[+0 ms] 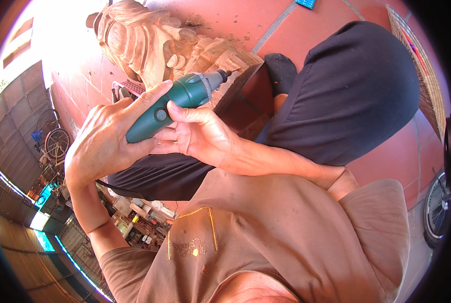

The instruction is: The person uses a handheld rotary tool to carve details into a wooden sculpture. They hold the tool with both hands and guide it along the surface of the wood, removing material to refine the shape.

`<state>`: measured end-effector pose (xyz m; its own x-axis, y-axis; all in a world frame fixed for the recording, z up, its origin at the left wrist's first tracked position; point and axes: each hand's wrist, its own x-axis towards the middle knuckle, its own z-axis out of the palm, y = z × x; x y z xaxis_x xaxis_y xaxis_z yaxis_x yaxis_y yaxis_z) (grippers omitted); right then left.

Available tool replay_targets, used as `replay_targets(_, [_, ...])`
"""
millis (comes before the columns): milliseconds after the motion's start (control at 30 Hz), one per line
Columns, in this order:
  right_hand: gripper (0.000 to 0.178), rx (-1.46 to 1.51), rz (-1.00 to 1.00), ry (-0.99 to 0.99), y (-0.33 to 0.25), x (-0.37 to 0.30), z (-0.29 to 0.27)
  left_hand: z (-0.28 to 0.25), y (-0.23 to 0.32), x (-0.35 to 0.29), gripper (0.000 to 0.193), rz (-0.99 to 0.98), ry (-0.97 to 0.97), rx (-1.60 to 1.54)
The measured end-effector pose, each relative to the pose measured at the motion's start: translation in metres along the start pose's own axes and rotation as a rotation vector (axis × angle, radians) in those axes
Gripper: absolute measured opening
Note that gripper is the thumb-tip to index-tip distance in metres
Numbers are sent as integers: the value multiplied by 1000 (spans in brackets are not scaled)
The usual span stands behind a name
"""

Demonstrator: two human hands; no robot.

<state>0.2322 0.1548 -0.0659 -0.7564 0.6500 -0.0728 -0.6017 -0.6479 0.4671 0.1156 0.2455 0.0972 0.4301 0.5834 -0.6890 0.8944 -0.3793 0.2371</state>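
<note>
Rotary tool (pixel 177 103), green with a grey collar and dark nose, sits mid-frame, held in both hands, nose aimed up-right at the carving (pixel 155 43). Its bit end lies right at the carved wood's lower right part; actual contact too small to tell. Left hand (pixel 104 141) wraps the rear of the tool body, fingers closed on it, forefinger stretched along the top toward the collar. Right hand (pixel 200 134) cups the tool from below and the right, thumb pressed on the body just beside the round switch, other fingers curled under, gripping the tool too. Carving is pale wood, a figure with deep grooves and rounded folds, standing on a red tiled floor (pixel 326 30), wood dust scattered around it. Dark block (pixel 248 93) just right of the carving's base, touching it. Person's leg in dark trousers (pixel 346 96) bends across the right side, foot in a dark sock near the block. Tan shirt fills the lower frame. Woven basket (pixel 419 70) at the far right edge. Bicycle wheel (pixel 436 209) lower right.
</note>
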Motion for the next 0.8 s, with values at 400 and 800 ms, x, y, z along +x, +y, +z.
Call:
replay_targets(400, [42,10,-12,11,2,-5,0,-1,5,2,83,-4,-29,-13])
replay_targets(800, [41,3,16,-1,0,2,2,-2,5,-3,86,-54,11,2])
